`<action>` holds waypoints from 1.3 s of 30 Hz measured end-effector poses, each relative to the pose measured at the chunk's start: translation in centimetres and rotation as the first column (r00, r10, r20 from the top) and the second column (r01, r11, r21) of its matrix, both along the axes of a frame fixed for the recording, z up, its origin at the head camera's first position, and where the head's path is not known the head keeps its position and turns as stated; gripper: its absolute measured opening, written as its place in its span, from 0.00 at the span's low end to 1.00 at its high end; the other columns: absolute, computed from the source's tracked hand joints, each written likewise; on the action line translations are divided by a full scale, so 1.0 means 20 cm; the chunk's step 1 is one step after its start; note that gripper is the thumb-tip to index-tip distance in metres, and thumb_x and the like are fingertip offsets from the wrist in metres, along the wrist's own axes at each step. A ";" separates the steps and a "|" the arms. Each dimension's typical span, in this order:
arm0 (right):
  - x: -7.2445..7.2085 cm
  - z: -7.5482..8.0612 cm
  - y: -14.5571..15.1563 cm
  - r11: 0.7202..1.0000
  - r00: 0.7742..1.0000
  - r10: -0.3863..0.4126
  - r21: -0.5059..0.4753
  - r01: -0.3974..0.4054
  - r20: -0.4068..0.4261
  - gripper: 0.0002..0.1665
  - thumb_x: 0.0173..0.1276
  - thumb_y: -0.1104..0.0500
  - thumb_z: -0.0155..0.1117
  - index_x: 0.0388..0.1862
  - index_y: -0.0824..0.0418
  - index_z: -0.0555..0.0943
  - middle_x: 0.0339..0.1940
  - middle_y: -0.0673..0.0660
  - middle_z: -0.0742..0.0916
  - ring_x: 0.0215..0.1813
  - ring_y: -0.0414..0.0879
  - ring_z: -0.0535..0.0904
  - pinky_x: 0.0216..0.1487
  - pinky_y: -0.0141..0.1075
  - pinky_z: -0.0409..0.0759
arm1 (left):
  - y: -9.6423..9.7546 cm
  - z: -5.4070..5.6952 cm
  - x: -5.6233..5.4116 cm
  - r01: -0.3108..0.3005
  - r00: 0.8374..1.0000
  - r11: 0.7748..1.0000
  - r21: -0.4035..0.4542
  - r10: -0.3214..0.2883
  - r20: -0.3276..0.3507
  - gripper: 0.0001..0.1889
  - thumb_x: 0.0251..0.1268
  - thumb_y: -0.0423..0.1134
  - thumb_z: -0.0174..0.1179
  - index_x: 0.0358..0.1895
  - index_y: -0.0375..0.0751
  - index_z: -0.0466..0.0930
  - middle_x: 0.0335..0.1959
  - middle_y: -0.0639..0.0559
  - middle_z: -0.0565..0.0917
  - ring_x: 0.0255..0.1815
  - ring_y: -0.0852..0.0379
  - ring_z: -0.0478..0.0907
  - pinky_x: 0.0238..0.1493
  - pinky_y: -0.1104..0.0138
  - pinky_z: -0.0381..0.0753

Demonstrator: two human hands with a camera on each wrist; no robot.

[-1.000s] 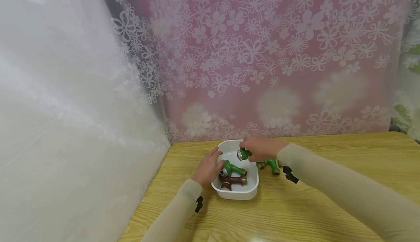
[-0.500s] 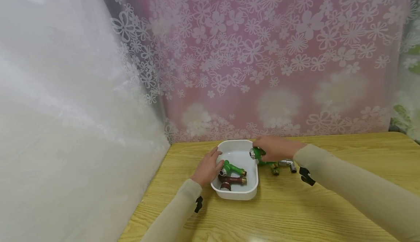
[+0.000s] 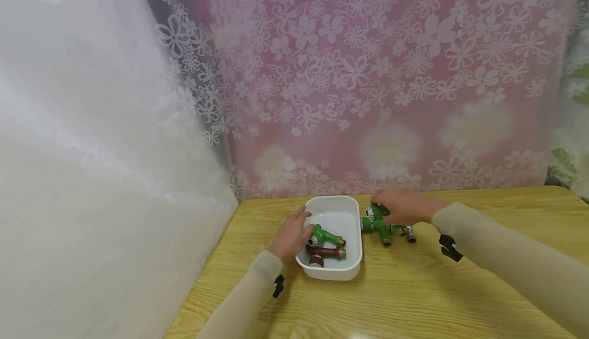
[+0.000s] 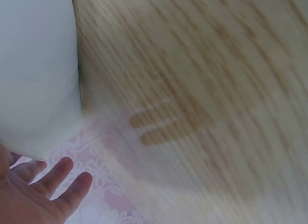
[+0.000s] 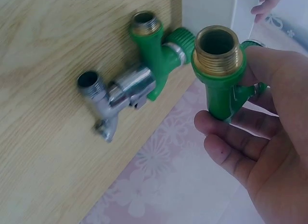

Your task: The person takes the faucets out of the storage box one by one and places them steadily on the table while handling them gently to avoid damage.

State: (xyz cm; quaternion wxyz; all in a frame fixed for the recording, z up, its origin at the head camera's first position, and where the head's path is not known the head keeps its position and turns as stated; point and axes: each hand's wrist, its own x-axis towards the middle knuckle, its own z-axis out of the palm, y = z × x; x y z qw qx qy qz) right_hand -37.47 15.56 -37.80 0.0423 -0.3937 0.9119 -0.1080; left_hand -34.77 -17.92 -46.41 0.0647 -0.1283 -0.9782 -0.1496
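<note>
My right hand [image 3: 405,207] grips a green valve [image 5: 220,96] with a brass threaded end, raised to the right of the white basin [image 3: 335,273]. Below it on the table lies a second green valve [image 5: 150,55], close to the basin's right wall. A chrome tap [image 5: 130,86] lies beside that one. My left hand [image 3: 291,236] rests at the basin's left rim, its fingers [image 4: 77,190] loosely extended along the outside. Inside the basin lie a green valve [image 3: 327,236] and a brown valve [image 3: 327,252] with a brass end.
The basin stands on a wood-grain table [image 3: 414,298]. A pink floral curtain [image 3: 349,98] hangs behind the table's far edge. On the left is a whitish sheet [image 3: 106,175] beside the table.
My right hand has moved right, from over the basin to above the parts beside it, carrying the green valve. The left hand and the basin's contents stay put.
</note>
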 end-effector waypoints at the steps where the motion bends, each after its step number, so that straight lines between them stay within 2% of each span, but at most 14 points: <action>1: 0.00 0.00 0.01 1.000 1.000 0.000 -0.001 0.000 -0.005 0.13 0.66 0.60 0.70 0.47 0.56 0.80 0.37 0.48 0.81 0.32 0.40 0.72 0.31 0.36 0.71 | 0.00 0.00 0.00 0.001 1.000 1.000 -0.003 -0.001 -0.001 0.25 0.80 0.53 0.46 0.72 0.45 0.69 0.81 0.48 0.58 0.77 0.44 0.63 0.75 0.49 0.66; 9: -0.01 -0.03 0.13 1.000 0.999 0.002 0.017 -0.001 -0.041 0.15 0.66 0.56 0.72 0.49 0.56 0.80 0.38 0.47 0.82 0.33 0.37 0.73 0.32 0.35 0.74 | -0.01 0.00 0.00 0.015 1.000 1.000 -0.004 -0.015 -0.002 0.25 0.80 0.53 0.46 0.71 0.45 0.70 0.81 0.47 0.58 0.77 0.43 0.63 0.75 0.48 0.65; 19: 0.00 -0.07 0.23 0.999 0.998 -0.027 0.031 0.028 -0.049 0.16 0.66 0.56 0.72 0.50 0.57 0.80 0.39 0.48 0.81 0.32 0.35 0.72 0.31 0.34 0.72 | 0.00 0.03 0.02 0.008 1.000 1.000 0.000 -0.008 0.007 0.25 0.81 0.52 0.47 0.71 0.44 0.70 0.81 0.46 0.58 0.77 0.43 0.63 0.74 0.48 0.67; 26: 0.01 -0.07 0.29 0.998 0.999 -0.039 0.043 0.040 -0.030 0.14 0.67 0.57 0.70 0.49 0.57 0.79 0.34 0.47 0.80 0.29 0.37 0.69 0.29 0.34 0.67 | 0.01 0.02 0.02 0.004 1.000 1.000 0.007 -0.004 0.010 0.25 0.81 0.52 0.46 0.72 0.45 0.69 0.81 0.47 0.58 0.77 0.43 0.63 0.75 0.48 0.66; 32: 0.00 -0.11 0.33 0.995 0.997 -0.063 0.076 0.065 -0.035 0.16 0.67 0.56 0.71 0.51 0.56 0.79 0.37 0.45 0.80 0.31 0.36 0.70 0.31 0.34 0.70 | 0.01 0.03 0.02 0.010 1.000 1.000 0.001 -0.010 0.016 0.25 0.81 0.52 0.46 0.72 0.45 0.69 0.81 0.47 0.58 0.78 0.43 0.62 0.74 0.48 0.67; 39: 0.00 -0.14 0.38 0.994 0.997 -0.080 0.067 0.081 -0.024 0.20 0.66 0.56 0.71 0.54 0.60 0.79 0.41 0.48 0.82 0.33 0.36 0.72 0.31 0.35 0.71 | 0.00 0.02 0.01 0.019 1.000 1.000 0.013 -0.019 0.019 0.25 0.81 0.52 0.46 0.72 0.45 0.69 0.81 0.48 0.58 0.78 0.43 0.62 0.74 0.48 0.67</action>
